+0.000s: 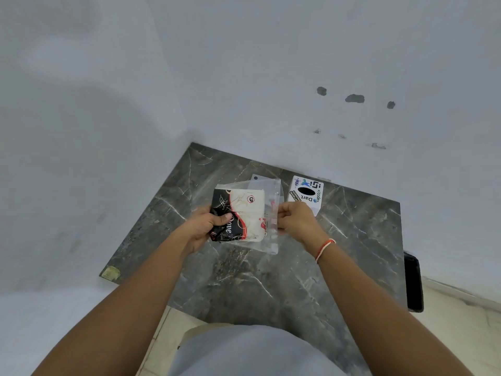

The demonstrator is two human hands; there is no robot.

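Status: printed packet (245, 213) sits almost wholly inside the clear zip bag (268, 187), held just above the marble slab (244, 280), near its back edge.

- My left hand (204, 226) is curled round the packet's black end, thumb on top, fingers underneath. Can't tell whether that end is under the film or poking out.
- My right hand (296, 219) pinches the bag's right edge, where what looks like the zip strip runs. Fingers are bunched tight with nothing else in them.
- White stickered box (306, 195) stands on the slab just behind my right hand, apart from the bag.
- Black object (413, 280) at the slab's right edge, well clear of the work.

Read on progress: bagging looks mostly done, with the packet's white end deep inside and lying flat. Left to do, as I judge it: seat the black end if it's out, run the strip shut, set the bag down. Whether the strip is open or already pressed closed isn't resolvable from this view.
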